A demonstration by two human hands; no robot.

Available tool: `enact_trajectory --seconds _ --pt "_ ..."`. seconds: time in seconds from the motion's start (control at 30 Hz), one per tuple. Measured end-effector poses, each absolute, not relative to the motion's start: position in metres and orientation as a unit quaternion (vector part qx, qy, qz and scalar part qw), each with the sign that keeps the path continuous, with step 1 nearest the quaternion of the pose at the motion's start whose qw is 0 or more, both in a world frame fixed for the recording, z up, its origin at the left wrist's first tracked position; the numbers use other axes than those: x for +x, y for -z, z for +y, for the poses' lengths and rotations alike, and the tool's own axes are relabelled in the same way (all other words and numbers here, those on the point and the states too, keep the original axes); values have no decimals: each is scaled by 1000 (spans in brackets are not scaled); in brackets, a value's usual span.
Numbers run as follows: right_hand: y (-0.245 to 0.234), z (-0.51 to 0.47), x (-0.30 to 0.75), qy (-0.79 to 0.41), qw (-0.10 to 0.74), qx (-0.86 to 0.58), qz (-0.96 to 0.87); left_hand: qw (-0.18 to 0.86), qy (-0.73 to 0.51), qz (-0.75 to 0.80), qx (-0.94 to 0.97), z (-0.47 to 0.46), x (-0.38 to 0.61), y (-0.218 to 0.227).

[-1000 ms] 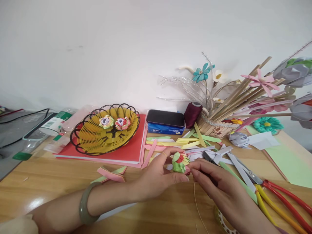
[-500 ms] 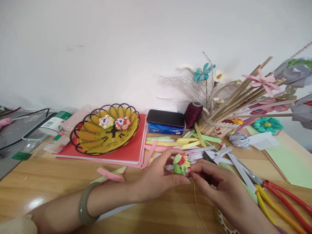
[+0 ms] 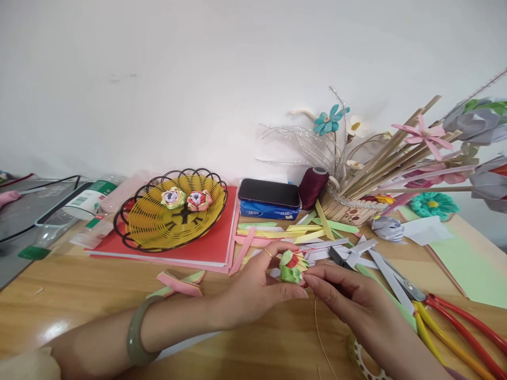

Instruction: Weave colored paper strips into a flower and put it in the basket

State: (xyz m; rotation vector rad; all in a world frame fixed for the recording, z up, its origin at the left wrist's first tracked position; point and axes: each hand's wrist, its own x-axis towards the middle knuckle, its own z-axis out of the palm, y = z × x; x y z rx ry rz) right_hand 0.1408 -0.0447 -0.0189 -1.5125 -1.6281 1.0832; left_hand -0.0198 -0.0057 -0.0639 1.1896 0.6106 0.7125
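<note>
Between the fingers and thumb of my left hand (image 3: pixel 259 282) sits a small folded paper flower (image 3: pixel 292 266), green outside with red and yellow inside. My right hand (image 3: pixel 348 293) pinches the flower's lower right edge, where a bit of pink paper shows between finger and thumb. A thin tan string (image 3: pixel 320 332) hangs below the flower; its upper end is hidden by the hands. Behind them lie loose paper strips (image 3: pixel 273 232) in white, yellow, green and pink. Two finished paper flowers (image 3: pixel 199 200) rest in a yellow woven basket (image 3: pixel 158 227) with a black looped rim.
Scissors (image 3: pixel 447 311) with red handles and a yellow-handled tool (image 3: pixel 431 335) lie at right. A tape roll (image 3: pixel 366 361) is by my right wrist. At the back stand a phone (image 3: pixel 269 192) on a blue tissue pack, a maroon thread spool (image 3: pixel 312 187) and a flower basket (image 3: pixel 350 208).
My right fingers have shifted slightly left and pressed closer against the flower's edge. The flower has turned a little in my left hand.
</note>
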Motion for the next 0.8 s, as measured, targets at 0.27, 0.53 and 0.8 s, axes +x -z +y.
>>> enact_trajectory --seconds 0.27,0.53,0.8 --pt "20 -44 142 -443 334 -580 -596 719 -315 289 547 -8 -20 63" --pt "26 -48 145 -456 341 -580 -583 717 -312 292 551 -7 -20 63" --pt "30 -49 146 -485 343 -581 -556 716 -314 293 550 -7 -20 65"
